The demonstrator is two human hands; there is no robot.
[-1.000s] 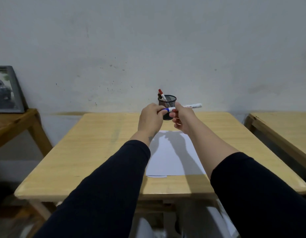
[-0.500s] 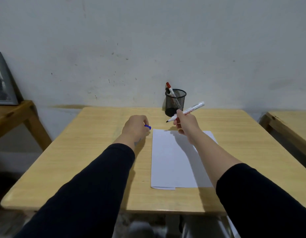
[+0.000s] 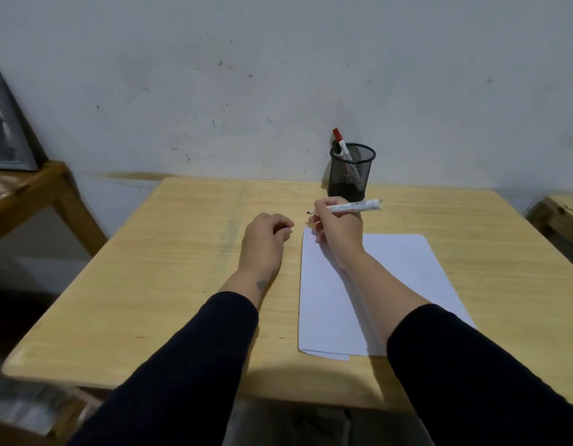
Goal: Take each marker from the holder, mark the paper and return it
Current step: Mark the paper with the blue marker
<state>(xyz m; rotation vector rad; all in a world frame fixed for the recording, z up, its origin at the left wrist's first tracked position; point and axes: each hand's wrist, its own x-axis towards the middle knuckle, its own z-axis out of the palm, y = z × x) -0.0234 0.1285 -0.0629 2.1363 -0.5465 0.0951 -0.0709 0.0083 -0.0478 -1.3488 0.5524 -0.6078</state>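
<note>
My right hand [image 3: 338,228] grips an uncapped white marker [image 3: 354,206], its dark tip pointing left just above the top left corner of the white paper [image 3: 407,268]. My left hand [image 3: 262,239] rests as a loose fist on the wooden table [image 3: 182,268] left of the paper; the marker's blue cap sits hidden inside the fist. A black mesh holder [image 3: 351,175] stands at the table's far edge against the wall. A red-capped marker [image 3: 338,136] and a dark one stand in it.
A second sheet peeks out under the paper's near edge. Another wooden table [image 3: 31,188] with a framed picture [image 3: 5,130] stands to the left, and a further table corner [image 3: 558,214] shows at the right. The wall runs right behind the holder.
The cap came off the marker and my hands parted. My left hand dropped to the table with the cap; my right hand lowered the marker toward the paper's top left corner.
</note>
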